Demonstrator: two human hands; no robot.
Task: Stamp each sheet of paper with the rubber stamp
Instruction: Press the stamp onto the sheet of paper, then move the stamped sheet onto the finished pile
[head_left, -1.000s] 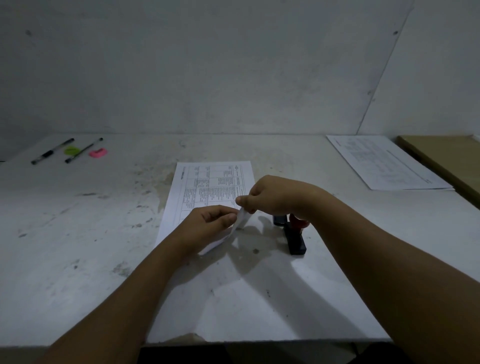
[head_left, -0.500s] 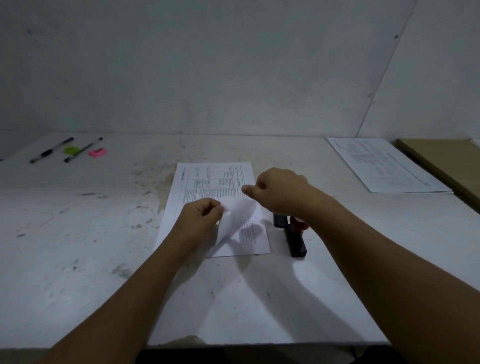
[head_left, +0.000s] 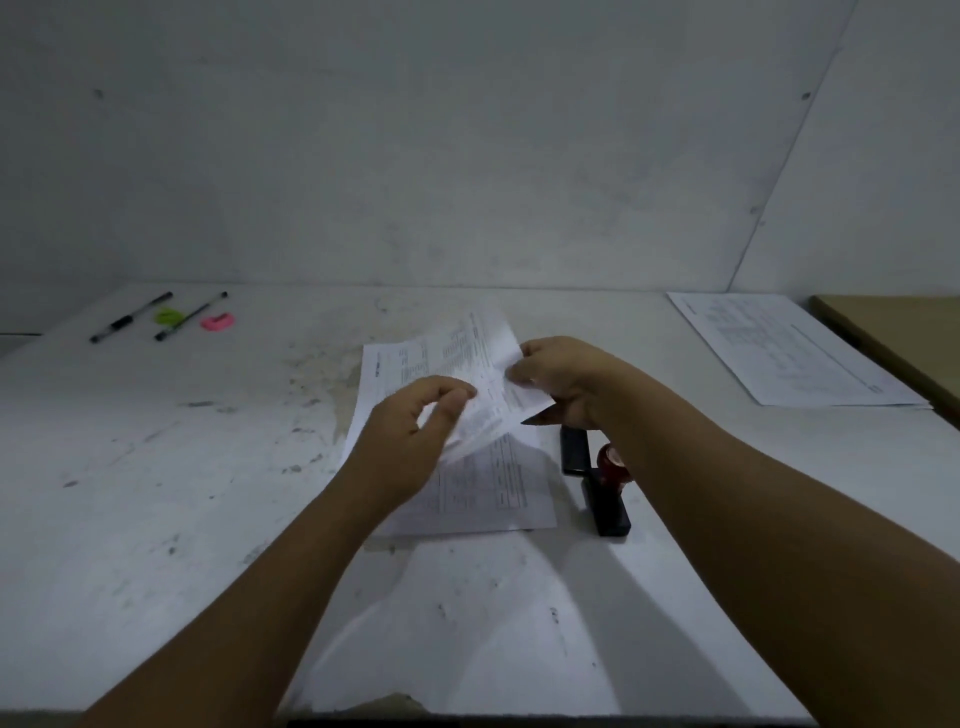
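A stack of printed sheets (head_left: 493, 499) lies on the white table (head_left: 156, 493) in front of me. Its top sheet (head_left: 483, 353) is lifted and curled up off the stack. My right hand (head_left: 561, 379) pinches that sheet's right edge. My left hand (head_left: 415, 441) rests over the stack's left part, fingers curled at the lifted sheet's lower edge; whether it grips the sheet is unclear. A rubber stamp with a red knob (head_left: 610, 462) and a black base (head_left: 605, 501) stands just right of the stack, beside a black ink pad (head_left: 574, 449), partly under my right forearm.
A second pile of printed sheets (head_left: 789, 348) lies at the far right, next to a brown board (head_left: 898, 338). Two black pens (head_left: 130, 317) and small green and pink items (head_left: 218, 322) lie at the far left. Walls close off the back.
The top sheet's corner has been peeled up and the sheet raised further, rising toward the back right with my right hand. My left hand moved up slightly.
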